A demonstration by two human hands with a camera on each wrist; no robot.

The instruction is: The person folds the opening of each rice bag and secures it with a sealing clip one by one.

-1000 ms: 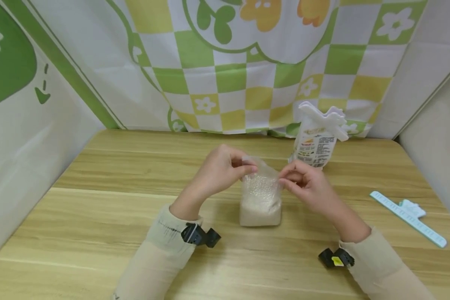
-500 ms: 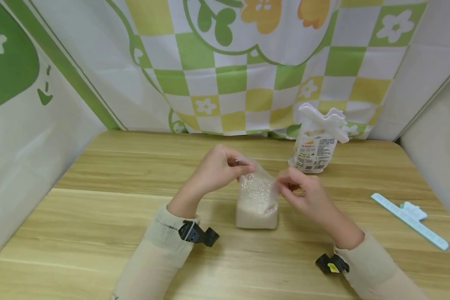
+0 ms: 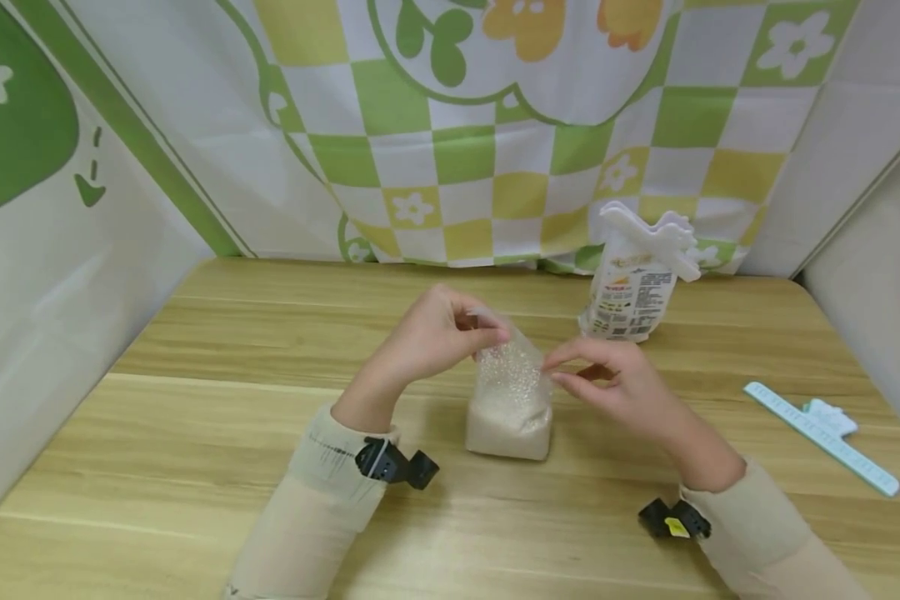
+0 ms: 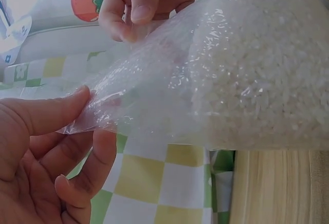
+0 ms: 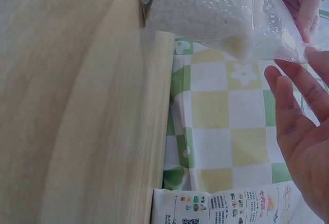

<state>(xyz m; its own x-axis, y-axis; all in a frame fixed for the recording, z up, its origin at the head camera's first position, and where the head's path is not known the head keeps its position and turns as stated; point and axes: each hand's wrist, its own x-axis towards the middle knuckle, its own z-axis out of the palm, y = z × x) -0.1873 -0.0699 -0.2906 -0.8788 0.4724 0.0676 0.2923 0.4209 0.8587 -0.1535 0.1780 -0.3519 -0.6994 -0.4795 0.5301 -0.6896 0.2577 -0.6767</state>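
A clear plastic bag of white rice [image 3: 512,417] stands on the wooden table, its top pulled up and leaning left. The left hand [image 3: 438,333] pinches the upper left corner of the bag between thumb and fingers; in the left wrist view that hand [image 4: 56,152] grips the gathered film. At the bag's upper right edge, the right hand [image 3: 618,383] has thumb and forefinger tips on the film. In the right wrist view the bag [image 5: 205,8] lies between the hands, and the right hand [image 5: 308,116] pinches its edge with the other fingers loosely bent.
A white printed package [image 3: 630,300] closed by white clips [image 3: 656,237] stands at the back right. A light blue clip [image 3: 821,433] lies on the table [image 3: 195,433] at the right. Behind hangs a green and yellow checked cloth [image 3: 461,196].
Both hands and the bag's top have shifted slightly left, and the bag's base has moved a little left too. The right hand has moved a bit lower along the bag's edge.
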